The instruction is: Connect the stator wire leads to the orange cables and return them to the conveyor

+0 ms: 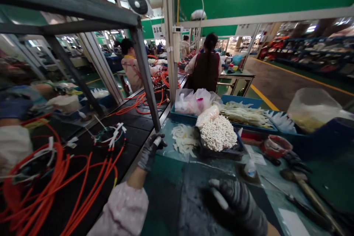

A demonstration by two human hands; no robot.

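Left hand [151, 153] grips a small white piece [157, 141] at 7 o'clock, right hand [235, 206] another [219, 198] at 5 o'clock, both gloved, below heaped white parts [218, 132]

Wearer's left hand [150, 152] and right hand [238, 206], near in view: each in a dark grey, ribbed, close-fitting work glove [148, 156], faintly glossy. Left forearm: loose pale pink fabric sleeve [123, 206], softly wrinkled, faintly mottled, gathered toward the cuff. Short band of bare wrist shows between cuff and glove.
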